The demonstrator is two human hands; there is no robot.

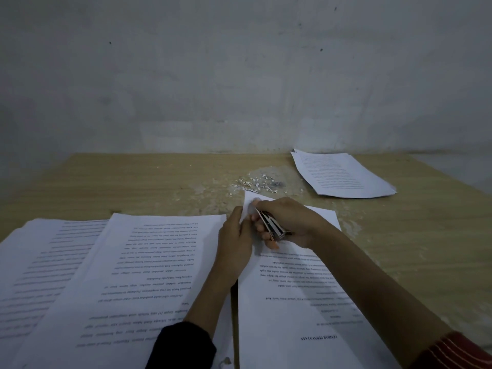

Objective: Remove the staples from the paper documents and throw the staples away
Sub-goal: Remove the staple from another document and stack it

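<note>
A printed paper document [300,294] lies in front of me on the wooden table [133,182], its text upside down to me. My left hand [235,243] pinches its far left corner, which is lifted. My right hand [288,222] grips a small metal stapler [273,226] whose tip points at that corner. A small heap of pulled staples [277,184] lies beyond the corner, among torn paper bits [253,182]. The staple in the corner is hidden by my fingers.
More printed documents [127,275] overlap at the left, with another pile [40,262] at the far left edge. A separate stack of sheets [340,174] lies at the back right. A grey wall [239,75] rises right behind the table.
</note>
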